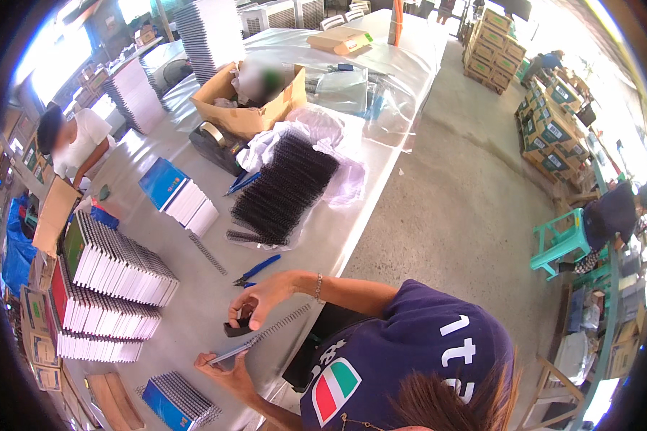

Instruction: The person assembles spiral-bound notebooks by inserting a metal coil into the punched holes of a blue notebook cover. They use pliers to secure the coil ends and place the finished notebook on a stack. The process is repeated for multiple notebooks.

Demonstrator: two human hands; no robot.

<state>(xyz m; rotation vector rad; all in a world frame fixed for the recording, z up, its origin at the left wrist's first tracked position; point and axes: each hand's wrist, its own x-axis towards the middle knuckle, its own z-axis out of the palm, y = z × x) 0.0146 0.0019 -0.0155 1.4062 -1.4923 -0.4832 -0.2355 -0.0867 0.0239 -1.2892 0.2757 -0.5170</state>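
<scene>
At table edge, right hand arches over, fingers pinched on spiral wire coil; left hand closed around blue-handled pliers.

Long pale bench runs from lower left to top centre of the frame. On it: rows of spiral notebooks at left, a blue-covered stack mid-left, black binding coils on plastic at centre, blue pliers below them. An open cardboard box and tape dispenser sit upper centre, a flat box at top.
</scene>
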